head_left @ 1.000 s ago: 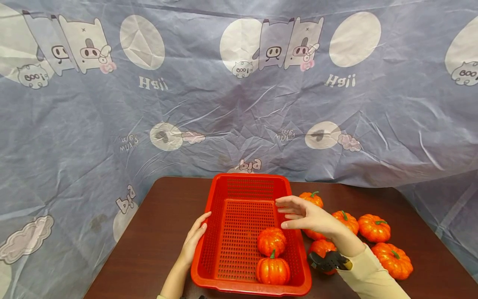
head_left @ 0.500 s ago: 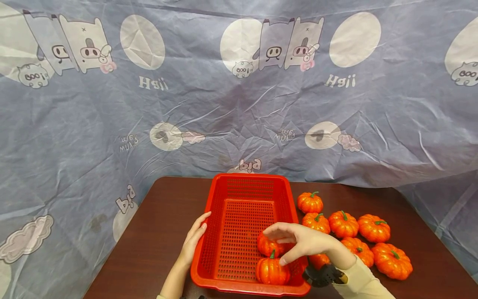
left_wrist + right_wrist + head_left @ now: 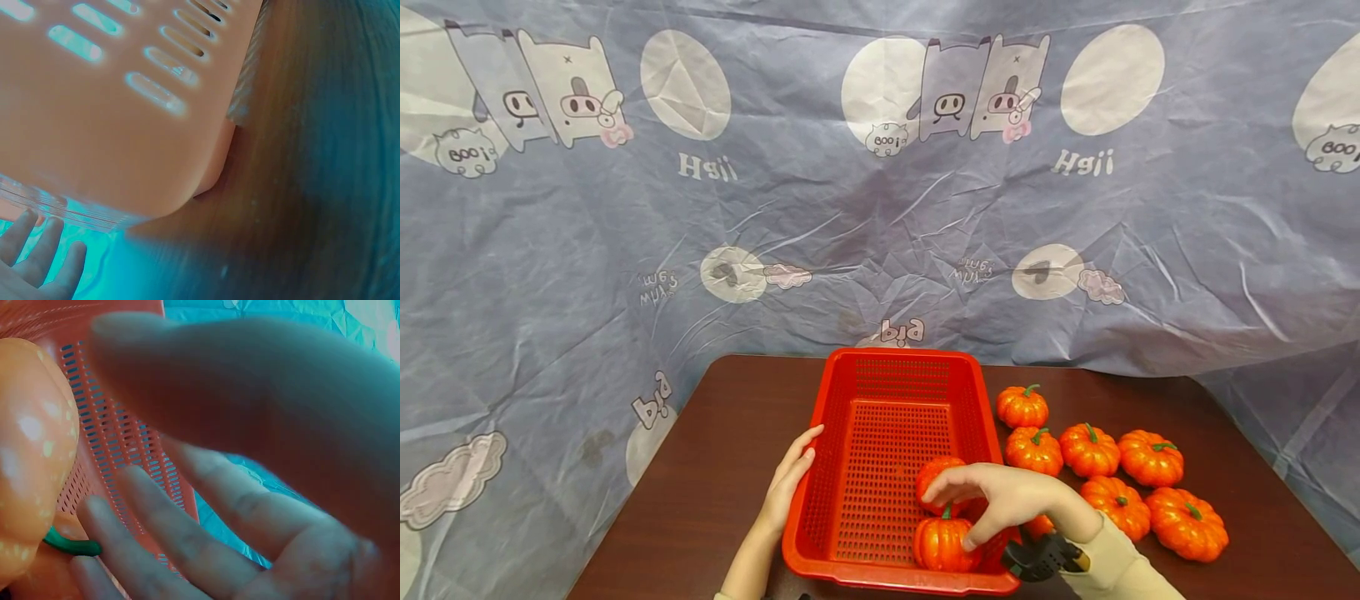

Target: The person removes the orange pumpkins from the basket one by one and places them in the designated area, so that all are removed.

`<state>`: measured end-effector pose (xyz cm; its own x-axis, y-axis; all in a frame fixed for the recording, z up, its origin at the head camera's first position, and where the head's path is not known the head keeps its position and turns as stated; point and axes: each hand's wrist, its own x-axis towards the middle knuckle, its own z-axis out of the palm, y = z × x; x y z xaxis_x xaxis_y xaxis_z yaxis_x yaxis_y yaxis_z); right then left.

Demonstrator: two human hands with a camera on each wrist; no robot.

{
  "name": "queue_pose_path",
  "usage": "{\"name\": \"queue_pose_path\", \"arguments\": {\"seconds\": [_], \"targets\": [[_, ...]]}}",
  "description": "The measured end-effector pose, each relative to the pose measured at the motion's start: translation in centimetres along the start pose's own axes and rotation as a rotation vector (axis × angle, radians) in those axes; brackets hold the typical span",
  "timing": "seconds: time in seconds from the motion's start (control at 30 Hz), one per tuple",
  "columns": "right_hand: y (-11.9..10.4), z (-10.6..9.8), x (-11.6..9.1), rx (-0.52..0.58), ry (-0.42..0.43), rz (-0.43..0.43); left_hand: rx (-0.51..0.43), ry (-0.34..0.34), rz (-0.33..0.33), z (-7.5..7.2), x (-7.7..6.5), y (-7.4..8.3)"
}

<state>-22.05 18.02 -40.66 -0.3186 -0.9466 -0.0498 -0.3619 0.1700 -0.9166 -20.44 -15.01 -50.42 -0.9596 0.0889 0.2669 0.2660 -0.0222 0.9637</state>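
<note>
A red perforated plastic basket (image 3: 898, 575) stands on the table with two small orange pumpkins at its near right. My left hand (image 3: 792, 475) rests on the basket's left side, its fingers straight; the left wrist view shows the fingers (image 3: 47, 253) at the basket wall. Over the near pumpkin (image 3: 942, 546) is my right hand (image 3: 1011, 496), fingers curved and spread, thumb by the pumpkin's right side. It partly covers the farther pumpkin (image 3: 934, 479). In the right wrist view a gap shows between the thumb (image 3: 187, 381) and the pumpkin, and the fingertips reach near a green stem (image 3: 75, 544).
Several more orange pumpkins lie on the dark wooden table (image 3: 722, 450) right of the basket, among them a back one (image 3: 1022, 408) and a large one (image 3: 1187, 525). Another pumpkin (image 3: 1039, 527) is mostly hidden by my right wrist. A printed grey-blue cloth (image 3: 880, 208) hangs behind.
My right hand has moved from above the basket's right rim toward me and down to the near pumpkin, uncovering pumpkins on the table. The left hand and the basket have stayed put.
</note>
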Motion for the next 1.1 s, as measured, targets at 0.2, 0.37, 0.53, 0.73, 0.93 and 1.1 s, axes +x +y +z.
{"name": "queue_pose_path", "arguments": {"seconds": [0.2,0.37,0.53,0.73,0.93,1.1], "targets": [[0.04,-0.01,0.08,-0.037,0.016,-0.028,-0.01,-0.002,-0.005,0.01,0.02,0.06],[0.28,-0.04,0.05,-0.046,0.034,-0.045,-0.016,-0.002,-0.014,0.03,0.03,-0.03],[0.51,0.06,0.14,0.025,0.089,-0.019,-0.019,-0.006,-0.002,0.01,0.03,0.01],[0.67,0.29,0.19,0.155,0.169,0.011,-0.025,-0.007,0.004,0.0,-0.04,0.0],[0.67,0.49,0.26,0.162,0.18,0.021,-0.062,-0.02,0.004,-0.01,-0.05,0.02],[0.67,0.45,0.23,0.14,0.168,0.014,-0.065,-0.024,-0.01,-0.04,-0.04,-0.06]]}}
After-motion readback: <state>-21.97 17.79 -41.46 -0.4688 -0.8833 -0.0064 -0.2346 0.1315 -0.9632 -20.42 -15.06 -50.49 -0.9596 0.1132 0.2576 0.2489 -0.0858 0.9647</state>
